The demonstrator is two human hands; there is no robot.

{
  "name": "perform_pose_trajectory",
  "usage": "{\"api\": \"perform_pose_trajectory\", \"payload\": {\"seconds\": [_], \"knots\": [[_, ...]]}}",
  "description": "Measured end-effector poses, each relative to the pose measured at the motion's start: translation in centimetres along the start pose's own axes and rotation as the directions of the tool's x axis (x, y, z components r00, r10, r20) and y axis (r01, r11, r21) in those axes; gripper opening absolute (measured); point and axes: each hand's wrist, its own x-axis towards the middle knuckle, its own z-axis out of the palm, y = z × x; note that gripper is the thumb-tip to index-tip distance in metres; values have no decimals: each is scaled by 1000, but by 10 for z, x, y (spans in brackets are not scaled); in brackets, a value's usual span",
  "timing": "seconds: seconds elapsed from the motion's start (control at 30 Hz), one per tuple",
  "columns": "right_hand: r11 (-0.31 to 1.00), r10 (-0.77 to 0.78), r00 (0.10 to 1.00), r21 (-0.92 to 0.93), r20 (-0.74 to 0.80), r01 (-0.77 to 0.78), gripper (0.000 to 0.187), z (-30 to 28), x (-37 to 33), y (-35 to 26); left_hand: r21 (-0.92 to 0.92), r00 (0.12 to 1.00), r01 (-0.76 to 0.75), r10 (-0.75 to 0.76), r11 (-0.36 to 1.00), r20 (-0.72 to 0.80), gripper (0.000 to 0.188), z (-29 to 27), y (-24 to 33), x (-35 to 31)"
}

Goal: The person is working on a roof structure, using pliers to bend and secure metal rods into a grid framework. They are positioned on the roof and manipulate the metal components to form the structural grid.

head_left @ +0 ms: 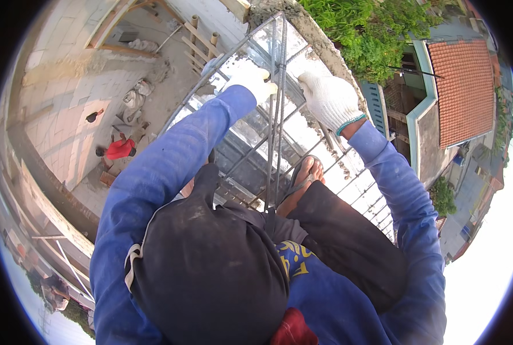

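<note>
Both my hands wear white knit gloves. Beside a bundle of long steel rods (278, 115), my left hand (252, 83) has its fingers curled in, their tips close to the rods. Across the bundle, my right hand (330, 99) is closed too, knuckles up and thumb side toward the rods. What either hand grips is hidden or too small to make out. Thin crossbars (294, 112) join the rods into a rebar cage lying over a pale, mortar-splashed surface. My sandalled foot (308, 172) rests at the cage, right of the bundle.
Down on the left lies a lower floor with a person in a red shirt (120, 148), sacks (134, 99) and bamboo poles (194, 29). A rough concrete edge (320, 37) runs along the right. Beyond it are green foliage (371, 34) and an orange tiled roof (462, 86).
</note>
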Motion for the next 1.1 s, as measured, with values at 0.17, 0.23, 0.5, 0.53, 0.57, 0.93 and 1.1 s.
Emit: {"api": "perform_pose_trajectory", "payload": {"seconds": [0.17, 0.23, 0.5, 0.53, 0.57, 0.93, 1.1], "knots": [[998, 64, 997, 12, -49, -63, 27, 7, -7, -7, -53, 998, 6, -9, 999, -69, 64, 18, -8, -9], [999, 32, 998, -18, -56, -33, 25, 9, -5, -5, -9, 1000, 23, -23, 1000, -15, 70, 6, -3, -9], [995, 47, 999, -93, 12, -46, 22, -12, 1, 3, -86, 998, 55, -57, 995, -22, 73, 7, 2, -2], [994, 81, 997, -77, 1, -80, 23, -11, 1, 2, -79, 998, 51, -55, 996, -40, 70, 8, 1, -1], [992, 114, 993, -61, -10, -114, 24, -11, 2, 2, -71, 997, 48, -52, 996, -58, 66, 9, 0, 1], [997, 66, 997, 36, -32, -65, 21, -10, -3, 2, 40, 994, 0, -5, 999, 106, 69, -13, 6, 1], [998, 55, 998, 29, -42, -54, 21, -4, -1, 5, -20, 998, 42, -41, 999, 43, 75, -12, 10, -8]]}}
